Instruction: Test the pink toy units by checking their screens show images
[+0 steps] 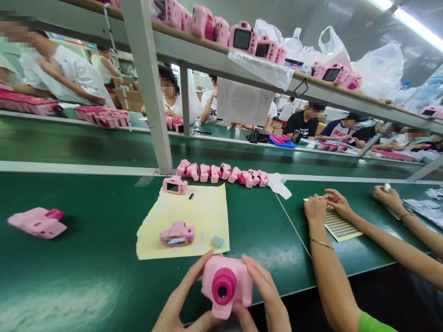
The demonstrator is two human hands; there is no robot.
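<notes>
Both my hands hold a pink toy camera [225,286] with a magenta lens, close to me at the table's near edge. My left hand [180,299] grips its left side and my right hand [268,295] its right side, lens turned toward me. Just beyond lies a yellow sticker sheet [204,212] with another pink camera [177,234] lying on it and a small grey-green block [218,241] beside that one. A third camera [175,185] stands at the sheet's far edge.
A row of several pink cameras [224,174] lines the far side of the green belt [86,258]. One camera [38,222] lies at the left. A co-worker's hands [325,205] rest on a sticker sheet [341,227] to the right. Shelves above carry more cameras.
</notes>
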